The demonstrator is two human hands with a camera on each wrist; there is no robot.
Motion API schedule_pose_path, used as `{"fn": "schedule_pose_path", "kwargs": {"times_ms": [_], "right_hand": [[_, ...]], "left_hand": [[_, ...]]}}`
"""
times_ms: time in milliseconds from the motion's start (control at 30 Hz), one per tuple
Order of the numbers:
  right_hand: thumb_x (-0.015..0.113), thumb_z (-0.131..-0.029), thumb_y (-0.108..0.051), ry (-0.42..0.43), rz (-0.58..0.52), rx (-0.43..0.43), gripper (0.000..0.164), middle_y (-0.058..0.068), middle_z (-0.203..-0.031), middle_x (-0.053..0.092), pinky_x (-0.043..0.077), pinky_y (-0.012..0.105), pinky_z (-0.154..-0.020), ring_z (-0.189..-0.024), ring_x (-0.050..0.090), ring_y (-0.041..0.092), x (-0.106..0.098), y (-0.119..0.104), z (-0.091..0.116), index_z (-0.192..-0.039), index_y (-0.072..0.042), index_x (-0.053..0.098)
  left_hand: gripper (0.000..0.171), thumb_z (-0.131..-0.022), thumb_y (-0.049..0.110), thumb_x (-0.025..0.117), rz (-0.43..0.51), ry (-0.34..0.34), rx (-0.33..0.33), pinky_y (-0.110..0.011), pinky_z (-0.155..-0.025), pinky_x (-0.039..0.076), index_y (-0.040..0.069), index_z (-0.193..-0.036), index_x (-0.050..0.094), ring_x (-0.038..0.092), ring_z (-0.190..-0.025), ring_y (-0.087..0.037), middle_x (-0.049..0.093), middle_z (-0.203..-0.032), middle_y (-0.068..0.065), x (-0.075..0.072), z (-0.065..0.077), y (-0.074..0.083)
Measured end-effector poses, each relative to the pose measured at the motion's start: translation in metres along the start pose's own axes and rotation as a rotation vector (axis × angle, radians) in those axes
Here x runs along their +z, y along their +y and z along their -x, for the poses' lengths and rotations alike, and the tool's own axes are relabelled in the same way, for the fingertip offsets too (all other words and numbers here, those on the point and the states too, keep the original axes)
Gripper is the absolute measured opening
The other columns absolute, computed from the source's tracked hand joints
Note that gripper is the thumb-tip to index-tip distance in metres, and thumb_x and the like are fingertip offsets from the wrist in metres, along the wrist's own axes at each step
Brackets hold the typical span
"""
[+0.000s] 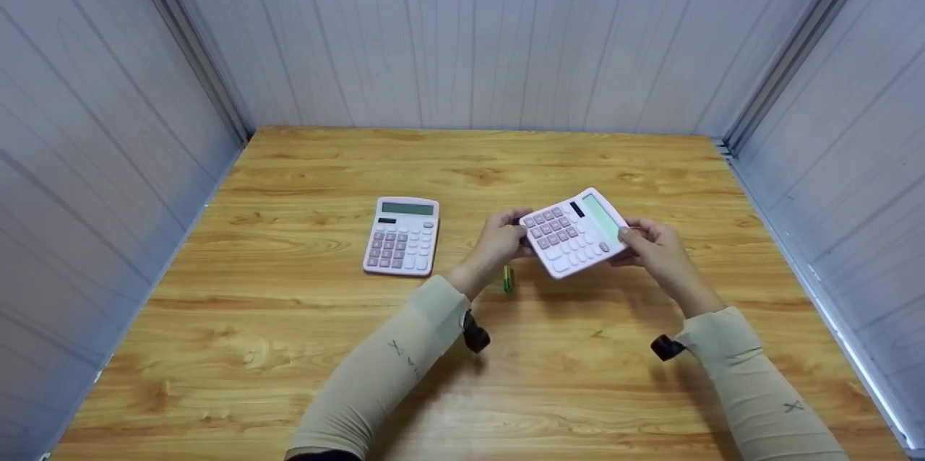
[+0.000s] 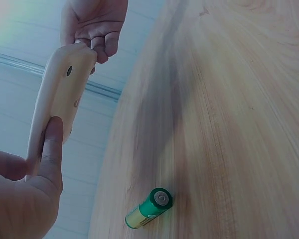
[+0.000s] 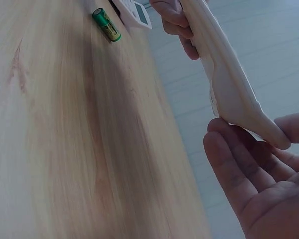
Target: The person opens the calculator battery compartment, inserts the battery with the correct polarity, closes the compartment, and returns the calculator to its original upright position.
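Observation:
Both hands hold a pink and white calculator up above the table, its keys and screen facing up and turned at an angle. My left hand grips its keypad end, with thumb and fingers on either side of the edge. At the screen end, my right hand pinches the edge between thumb and fingers. The calculator's thin side and part of its underside show in the right wrist view. A green and gold battery lies on the table below, close to the left wrist.
A second pink and white calculator lies face up on the wooden table, left of the hands. Pale panelled walls rise behind the table and at both sides.

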State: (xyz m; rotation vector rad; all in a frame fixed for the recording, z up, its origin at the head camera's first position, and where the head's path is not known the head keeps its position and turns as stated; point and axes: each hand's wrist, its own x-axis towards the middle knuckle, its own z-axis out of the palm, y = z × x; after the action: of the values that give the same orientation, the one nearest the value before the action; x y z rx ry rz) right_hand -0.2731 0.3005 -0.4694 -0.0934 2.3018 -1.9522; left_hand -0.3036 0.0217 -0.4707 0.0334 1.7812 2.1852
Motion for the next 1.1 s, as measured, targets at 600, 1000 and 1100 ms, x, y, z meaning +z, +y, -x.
{"fn": "schedule_pose_path", "kwargs": {"times_ms": [600,1000,1100], "right_hand": [[0.05,-0.113,-0.008,0.102,-0.071,-0.003,0.046,-0.006,-0.09,0.079,0.067,0.028,-0.069,-0.071,0.077,0.011,0.002,-0.01,0.001,-0.148,0.021,0.049],[0.053,-0.111,-0.008,0.115,-0.141,0.047,0.045,-0.003,-0.087,0.08,0.067,0.028,-0.066,-0.069,0.077,0.012,-0.002,-0.012,0.002,-0.145,0.022,0.05],[0.053,-0.111,-0.007,0.114,-0.136,0.049,0.044,-0.003,-0.085,0.08,0.066,0.027,-0.065,-0.068,0.077,0.012,0.0,-0.012,0.001,-0.143,0.022,0.051]], "left_hand": [[0.045,-0.111,0.011,0.053,-0.074,-0.071,0.022,-0.03,-0.08,0.067,-0.007,-0.153,0.053,0.075,-0.098,-0.026,0.069,-0.137,-0.023,-0.012,0.009,0.005],[0.07,-0.096,0.017,0.084,-0.637,-0.16,0.376,-0.044,-0.116,0.054,0.004,-0.158,0.053,0.055,-0.146,-0.035,0.055,-0.161,-0.015,-0.031,0.015,0.005],[0.069,-0.096,0.015,0.085,-0.777,-0.197,0.511,-0.045,-0.12,0.05,0.002,-0.156,0.054,0.053,-0.149,-0.033,0.057,-0.16,-0.016,-0.033,0.015,0.004]]}}
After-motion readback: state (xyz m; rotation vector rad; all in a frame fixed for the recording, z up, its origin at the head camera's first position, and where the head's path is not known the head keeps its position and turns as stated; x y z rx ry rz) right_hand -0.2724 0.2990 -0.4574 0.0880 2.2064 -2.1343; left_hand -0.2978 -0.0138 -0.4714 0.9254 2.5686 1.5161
